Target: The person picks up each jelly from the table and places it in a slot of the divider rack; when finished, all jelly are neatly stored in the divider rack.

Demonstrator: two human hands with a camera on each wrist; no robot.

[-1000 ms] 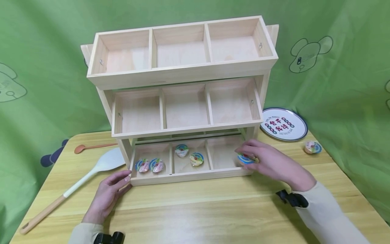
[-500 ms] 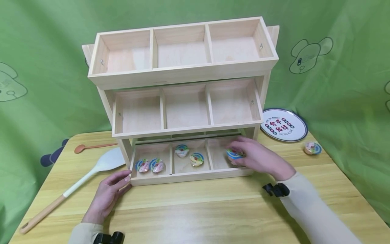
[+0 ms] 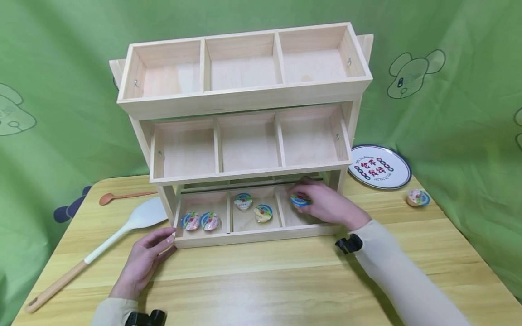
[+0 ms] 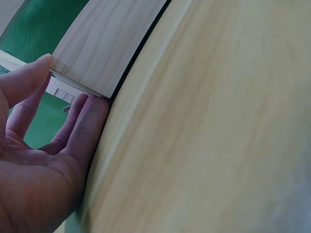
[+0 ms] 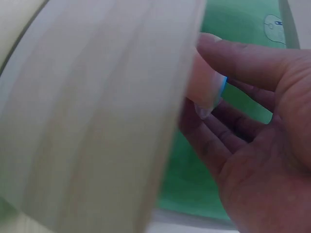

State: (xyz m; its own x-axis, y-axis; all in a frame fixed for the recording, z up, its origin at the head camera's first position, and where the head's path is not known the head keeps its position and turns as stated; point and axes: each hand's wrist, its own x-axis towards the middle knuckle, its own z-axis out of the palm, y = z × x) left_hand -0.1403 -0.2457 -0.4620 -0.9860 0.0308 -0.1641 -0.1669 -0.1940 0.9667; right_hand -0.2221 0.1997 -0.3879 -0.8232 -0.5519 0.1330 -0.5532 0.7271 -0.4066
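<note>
My right hand [image 3: 328,203] pinches a jelly cup [image 3: 300,200] with a blue-printed lid, inside the right compartment of the wooden rack's bottom tray [image 3: 261,235]. In the right wrist view the jelly cup [image 5: 206,82] shows between thumb and fingers, partly hidden by the tray's front board [image 5: 97,107]. Fairly straight fingers of my left hand [image 3: 144,258] touch the tray's left front corner; the left wrist view has them against the board's end [image 4: 104,53]. Two pink jelly cups [image 3: 210,221] lie in the left compartment. The middle one has a whitish jelly cup [image 3: 243,201] and a yellowish jelly cup [image 3: 263,213].
Above are the rack's middle tray [image 3: 250,173] and top tray [image 3: 244,100], each with three compartments. Another jelly cup [image 3: 418,197] sits at the table's right, near a printed plate [image 3: 381,166]. A white spatula [image 3: 118,237] and a small orange spoon [image 3: 107,198] lie left.
My right hand has moved left with the jelly cup, from the right end of the bottom tray further into its right compartment. The left hand has stayed at the corner.
</note>
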